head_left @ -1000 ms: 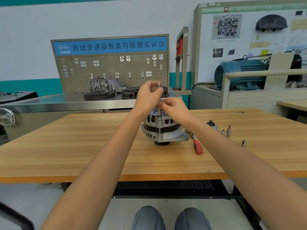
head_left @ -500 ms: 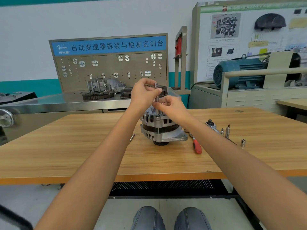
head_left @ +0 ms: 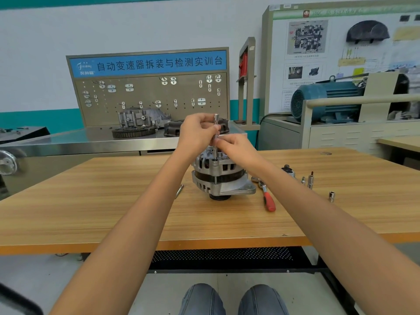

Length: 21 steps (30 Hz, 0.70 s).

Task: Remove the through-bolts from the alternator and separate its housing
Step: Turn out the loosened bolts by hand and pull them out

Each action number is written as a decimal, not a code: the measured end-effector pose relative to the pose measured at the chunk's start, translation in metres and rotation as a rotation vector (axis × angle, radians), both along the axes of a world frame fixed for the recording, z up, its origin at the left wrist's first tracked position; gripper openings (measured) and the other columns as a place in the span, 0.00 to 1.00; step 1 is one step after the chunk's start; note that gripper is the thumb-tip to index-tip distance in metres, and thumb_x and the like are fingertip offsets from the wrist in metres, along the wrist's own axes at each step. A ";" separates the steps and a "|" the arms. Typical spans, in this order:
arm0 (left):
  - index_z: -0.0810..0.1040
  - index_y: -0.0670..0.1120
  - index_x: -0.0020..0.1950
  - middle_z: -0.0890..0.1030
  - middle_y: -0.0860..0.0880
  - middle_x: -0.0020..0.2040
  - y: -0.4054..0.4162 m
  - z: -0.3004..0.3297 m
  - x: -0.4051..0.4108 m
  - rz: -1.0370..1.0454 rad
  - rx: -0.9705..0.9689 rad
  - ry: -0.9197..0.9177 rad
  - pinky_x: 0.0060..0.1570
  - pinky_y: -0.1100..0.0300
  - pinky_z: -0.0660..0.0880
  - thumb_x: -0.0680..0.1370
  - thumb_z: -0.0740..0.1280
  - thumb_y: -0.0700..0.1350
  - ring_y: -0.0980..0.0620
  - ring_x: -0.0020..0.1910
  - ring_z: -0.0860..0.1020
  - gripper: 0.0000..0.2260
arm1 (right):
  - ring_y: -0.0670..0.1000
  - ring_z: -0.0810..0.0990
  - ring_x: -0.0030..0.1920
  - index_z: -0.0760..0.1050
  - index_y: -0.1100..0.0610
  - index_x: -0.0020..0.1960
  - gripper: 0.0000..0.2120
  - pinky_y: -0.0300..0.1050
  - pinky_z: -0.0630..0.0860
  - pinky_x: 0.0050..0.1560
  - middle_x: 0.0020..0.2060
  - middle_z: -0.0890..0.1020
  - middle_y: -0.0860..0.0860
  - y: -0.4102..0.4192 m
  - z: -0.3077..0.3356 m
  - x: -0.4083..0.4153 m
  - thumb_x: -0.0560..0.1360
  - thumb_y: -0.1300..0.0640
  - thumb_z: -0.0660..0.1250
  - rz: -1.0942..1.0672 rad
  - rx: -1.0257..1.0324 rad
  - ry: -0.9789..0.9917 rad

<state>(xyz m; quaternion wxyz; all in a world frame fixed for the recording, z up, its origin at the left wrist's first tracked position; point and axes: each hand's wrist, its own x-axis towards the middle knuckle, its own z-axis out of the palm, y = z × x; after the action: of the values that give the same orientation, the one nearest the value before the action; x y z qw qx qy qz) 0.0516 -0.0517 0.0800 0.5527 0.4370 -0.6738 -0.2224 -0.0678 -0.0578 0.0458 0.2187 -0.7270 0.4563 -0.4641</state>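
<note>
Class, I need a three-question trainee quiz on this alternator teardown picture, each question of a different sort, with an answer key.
1. True or false: the alternator lies on its side on the wooden table.
2. Which hand grips the upper part of the socket driver? A left hand B right hand
3. Fill in: the ratchet right of the alternator has a ___ handle.

Key: 1 false, it stands upright; 2 A; 3 red.

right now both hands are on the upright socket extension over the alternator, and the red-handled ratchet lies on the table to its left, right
Not quite. The head view shows the red-handled ratchet lying to the right of the alternator, not the left. The rest holds: left hand and right hand both grip the upright socket extension over it.
</note>
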 end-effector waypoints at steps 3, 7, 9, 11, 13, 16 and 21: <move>0.75 0.39 0.63 0.82 0.42 0.50 -0.002 -0.002 0.001 0.017 -0.022 -0.011 0.57 0.51 0.77 0.77 0.69 0.38 0.47 0.52 0.81 0.15 | 0.55 0.78 0.57 0.74 0.61 0.62 0.19 0.45 0.75 0.54 0.56 0.80 0.57 -0.002 -0.001 0.003 0.78 0.49 0.64 -0.014 0.016 -0.036; 0.76 0.44 0.56 0.79 0.52 0.40 -0.007 -0.003 0.000 0.056 -0.051 -0.011 0.49 0.59 0.76 0.76 0.70 0.40 0.55 0.43 0.79 0.10 | 0.48 0.77 0.46 0.74 0.57 0.56 0.16 0.45 0.75 0.51 0.42 0.78 0.48 -0.004 -0.001 0.005 0.75 0.47 0.67 -0.042 -0.002 -0.059; 0.73 0.47 0.53 0.77 0.53 0.38 -0.009 -0.004 0.000 0.075 -0.067 -0.001 0.44 0.63 0.73 0.75 0.71 0.40 0.57 0.41 0.76 0.10 | 0.47 0.76 0.42 0.73 0.56 0.51 0.12 0.47 0.75 0.49 0.38 0.76 0.48 -0.005 -0.003 0.005 0.75 0.48 0.67 -0.049 -0.008 -0.053; 0.72 0.47 0.52 0.77 0.53 0.37 -0.010 -0.005 -0.001 0.090 -0.083 -0.003 0.41 0.65 0.71 0.75 0.71 0.41 0.58 0.40 0.75 0.10 | 0.46 0.74 0.38 0.73 0.55 0.45 0.10 0.45 0.73 0.46 0.35 0.75 0.47 -0.004 -0.002 0.006 0.75 0.49 0.67 -0.053 -0.020 -0.057; 0.71 0.47 0.52 0.77 0.53 0.37 -0.010 -0.006 -0.002 0.104 -0.093 -0.010 0.41 0.65 0.71 0.75 0.72 0.41 0.58 0.40 0.76 0.11 | 0.45 0.73 0.36 0.73 0.55 0.41 0.09 0.43 0.72 0.44 0.34 0.74 0.47 -0.002 -0.001 0.005 0.76 0.51 0.67 -0.053 -0.035 -0.067; 0.72 0.47 0.53 0.77 0.53 0.38 -0.011 -0.008 -0.001 0.104 -0.082 0.026 0.44 0.62 0.74 0.75 0.72 0.42 0.55 0.41 0.77 0.12 | 0.44 0.71 0.32 0.76 0.58 0.43 0.10 0.40 0.69 0.40 0.32 0.73 0.47 0.001 0.000 0.003 0.77 0.51 0.65 -0.025 -0.044 -0.038; 0.77 0.43 0.59 0.81 0.51 0.44 -0.011 -0.011 -0.002 -0.043 -0.029 0.080 0.50 0.60 0.79 0.79 0.65 0.41 0.55 0.47 0.80 0.09 | 0.48 0.77 0.37 0.80 0.59 0.52 0.14 0.45 0.74 0.43 0.39 0.81 0.55 0.005 0.001 0.002 0.79 0.50 0.62 -0.005 -0.039 0.009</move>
<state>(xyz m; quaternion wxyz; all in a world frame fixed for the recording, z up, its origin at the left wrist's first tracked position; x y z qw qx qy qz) 0.0499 -0.0629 0.0688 0.5806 0.4050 -0.6637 -0.2415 -0.0662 -0.0532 0.0469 0.2012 -0.7323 0.4498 -0.4701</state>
